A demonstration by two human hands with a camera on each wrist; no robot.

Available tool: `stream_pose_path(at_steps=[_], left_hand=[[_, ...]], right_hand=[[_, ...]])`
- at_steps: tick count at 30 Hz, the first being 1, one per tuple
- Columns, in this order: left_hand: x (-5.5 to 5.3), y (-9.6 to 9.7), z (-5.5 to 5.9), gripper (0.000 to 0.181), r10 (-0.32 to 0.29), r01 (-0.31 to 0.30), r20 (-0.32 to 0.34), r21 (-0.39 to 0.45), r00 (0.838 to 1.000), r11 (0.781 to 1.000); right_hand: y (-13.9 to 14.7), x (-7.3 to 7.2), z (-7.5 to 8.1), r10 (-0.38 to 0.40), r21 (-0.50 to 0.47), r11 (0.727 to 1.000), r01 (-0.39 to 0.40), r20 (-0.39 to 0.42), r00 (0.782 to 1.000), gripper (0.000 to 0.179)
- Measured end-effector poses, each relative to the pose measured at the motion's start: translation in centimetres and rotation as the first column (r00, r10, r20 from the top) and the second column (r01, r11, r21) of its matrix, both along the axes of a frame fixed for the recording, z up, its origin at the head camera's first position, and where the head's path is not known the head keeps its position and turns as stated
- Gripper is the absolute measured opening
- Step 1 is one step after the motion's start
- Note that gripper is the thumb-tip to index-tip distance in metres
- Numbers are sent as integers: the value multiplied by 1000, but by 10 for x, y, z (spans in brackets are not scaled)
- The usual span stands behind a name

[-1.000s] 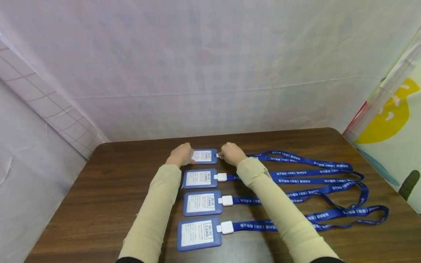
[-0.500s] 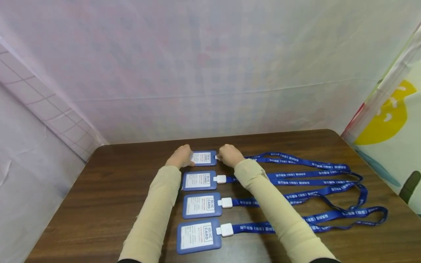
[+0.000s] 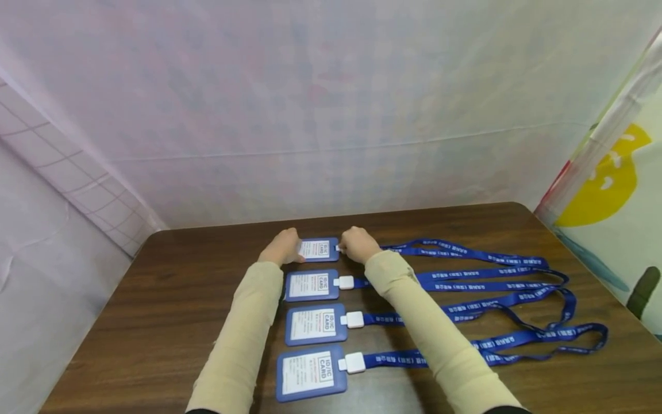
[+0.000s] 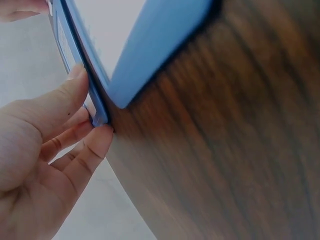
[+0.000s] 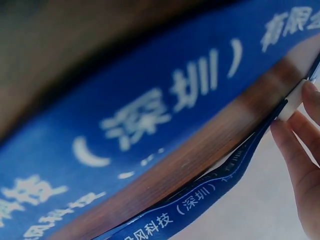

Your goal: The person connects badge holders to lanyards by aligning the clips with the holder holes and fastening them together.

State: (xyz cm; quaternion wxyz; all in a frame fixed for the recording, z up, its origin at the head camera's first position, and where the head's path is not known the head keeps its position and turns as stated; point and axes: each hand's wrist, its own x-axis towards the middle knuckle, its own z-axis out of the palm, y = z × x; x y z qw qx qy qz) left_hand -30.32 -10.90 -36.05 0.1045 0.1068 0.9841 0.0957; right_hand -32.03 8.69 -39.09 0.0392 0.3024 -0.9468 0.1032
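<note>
Blue ID card holders with white cards and blue lanyards lie in a column on the table. At the farthest card holder (image 3: pixel 318 249), my left hand (image 3: pixel 282 246) pinches the left edge. The left wrist view shows the thumb (image 4: pixel 75 85) over the holder's face and fingertips at its lower corner. On its other side, my right hand (image 3: pixel 358 244) pinches the white clip (image 5: pixel 294 101) that joins holder and lanyard; the hand mostly covers this clip in the head view. From there the blue lanyard (image 3: pixel 439 247) runs right across the table.
Nearer me lie a second card holder (image 3: pixel 312 285), a third card holder (image 3: pixel 316 324) and the nearest card holder (image 3: pixel 311 372), with lanyards stretching right under my right sleeve (image 3: pixel 434 322). A pale curtain (image 3: pixel 331 115) hangs behind the brown table (image 3: pixel 170 299).
Both hands stay at the farthest card holder and its clip, with barely any movement. The whole view has shifted slightly.
</note>
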Motion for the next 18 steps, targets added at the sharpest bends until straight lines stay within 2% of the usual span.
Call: stream_pose_path(at_steps=[6, 12, 18], left_hand=[[2, -1, 2, 28, -39, 38, -12, -34, 999, 999], [3, 0, 2, 28, -15, 15, -9, -7, 1000, 1000], [2, 2, 2, 28, -16, 16, -6, -33, 1000, 999]], right_hand=[[-1, 3, 3, -4, -29, 1000, 4, 17, 1000, 10], [-3, 2, 1, -23, -28, 999, 23, 10, 1000, 11], [-6, 4, 2, -20, -20, 1000, 21, 41, 999, 12]])
